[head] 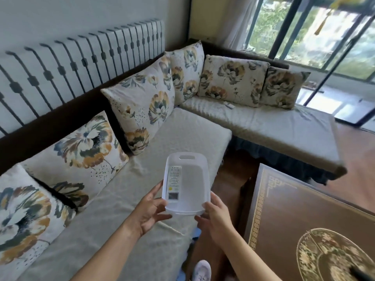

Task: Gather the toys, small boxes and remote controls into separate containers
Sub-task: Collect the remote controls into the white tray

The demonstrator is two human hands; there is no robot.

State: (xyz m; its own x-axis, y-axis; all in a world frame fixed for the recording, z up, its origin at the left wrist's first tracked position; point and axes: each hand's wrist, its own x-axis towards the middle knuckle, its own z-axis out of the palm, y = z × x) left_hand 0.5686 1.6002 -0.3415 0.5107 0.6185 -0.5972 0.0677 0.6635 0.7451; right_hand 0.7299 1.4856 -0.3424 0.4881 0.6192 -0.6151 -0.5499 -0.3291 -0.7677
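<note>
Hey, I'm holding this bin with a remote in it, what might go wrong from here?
Your left hand and right hand hold the bin only at its near end, so the far end could dip and slide the remote forward. The second remote lies on the far sofa seat, and walking there takes you close past the table corner.

Frosted, see-through plastic for the bin (195, 177), smooth with a dull sheen, and hard white matt plastic for the remote (174, 182). Soft pale cloth over the sofa (129, 191), faintly quilted and slightly rumpled, with matt printed fabric on the cushions (142, 98). Dark polished wood for the table (304, 209), glossy under gold-coloured patterning, glossy reddish wood likewise for the floor (361, 155), and possibly painted metal for the dark bars (60, 67) on the wall, too blurred to be sure.
</note>
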